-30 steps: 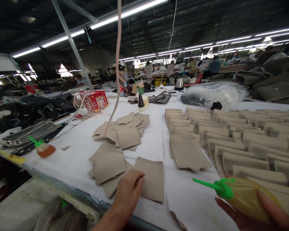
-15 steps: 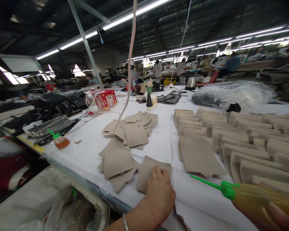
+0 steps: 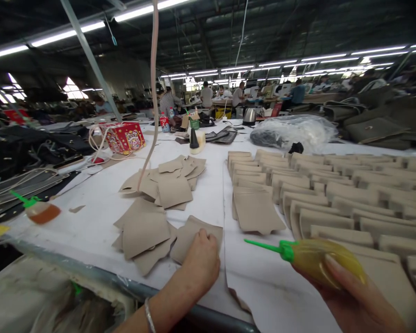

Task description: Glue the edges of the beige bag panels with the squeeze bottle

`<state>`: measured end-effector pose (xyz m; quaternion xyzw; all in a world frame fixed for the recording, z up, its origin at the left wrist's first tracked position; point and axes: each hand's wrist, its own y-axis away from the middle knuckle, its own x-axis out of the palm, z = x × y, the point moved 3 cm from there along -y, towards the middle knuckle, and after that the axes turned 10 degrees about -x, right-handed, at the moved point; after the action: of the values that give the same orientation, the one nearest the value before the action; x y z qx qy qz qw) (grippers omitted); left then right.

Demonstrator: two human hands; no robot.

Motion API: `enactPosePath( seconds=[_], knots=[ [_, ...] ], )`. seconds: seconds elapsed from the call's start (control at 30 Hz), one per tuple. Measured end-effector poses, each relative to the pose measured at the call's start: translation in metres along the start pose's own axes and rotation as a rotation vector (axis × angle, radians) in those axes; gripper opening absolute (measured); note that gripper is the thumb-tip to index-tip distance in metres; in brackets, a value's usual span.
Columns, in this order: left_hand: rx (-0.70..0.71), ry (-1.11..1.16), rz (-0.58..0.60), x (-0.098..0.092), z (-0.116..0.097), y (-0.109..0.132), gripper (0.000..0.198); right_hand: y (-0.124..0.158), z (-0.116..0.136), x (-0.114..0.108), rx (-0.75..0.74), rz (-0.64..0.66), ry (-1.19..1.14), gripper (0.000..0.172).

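My left hand, with a silver bracelet on its wrist, rests with curled fingers on a grey-beige piece near the table's front edge; whether the fingertips pinch anything is hidden. In my right hand is a squeeze bottle of yellowish liquid, its green nozzle pointing left over the white table. Loose beige pieces lie in an overlapping heap left of my left hand. Another heap sits behind it. Rows of folded beige pieces fill the right side.
A second bottle lies at the left. A hanging hose reaches down to the rear heap. Farther back are a red box, a black-tipped container, a kettle and clear plastic. People sit in the background.
The view has turned right, so the table's contents appear farther left. More of my right hand and its bottle shows. My left hand stays on the same beige piece.
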<state>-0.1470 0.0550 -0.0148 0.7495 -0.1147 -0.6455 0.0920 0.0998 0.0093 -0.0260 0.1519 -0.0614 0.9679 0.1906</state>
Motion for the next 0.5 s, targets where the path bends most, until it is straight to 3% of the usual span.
enactPosePath(
  seconds=[0.13, 0.23, 0.37, 0.5],
  knots=[
    [-0.004, -0.082, -0.048, 0.008, -0.004, -0.007, 0.030, 0.001, -0.002, -0.005, 0.062, 0.005, -0.080, 0.064],
    [-0.052, -0.055, -0.071, 0.010, 0.004, -0.017, 0.036, 0.002, 0.000, -0.005, 0.070, -0.049, -0.098, 0.064],
    [-0.003, 0.020, -0.118, -0.008, 0.010, -0.023, 0.033, 0.001, 0.005, -0.003, 0.082, -0.093, -0.173, 0.053],
    [0.083, 0.151, -0.153, -0.014, -0.009, -0.013, 0.033, -0.002, 0.009, -0.005, 0.043, -0.112, -0.211, 0.044]
  ],
)
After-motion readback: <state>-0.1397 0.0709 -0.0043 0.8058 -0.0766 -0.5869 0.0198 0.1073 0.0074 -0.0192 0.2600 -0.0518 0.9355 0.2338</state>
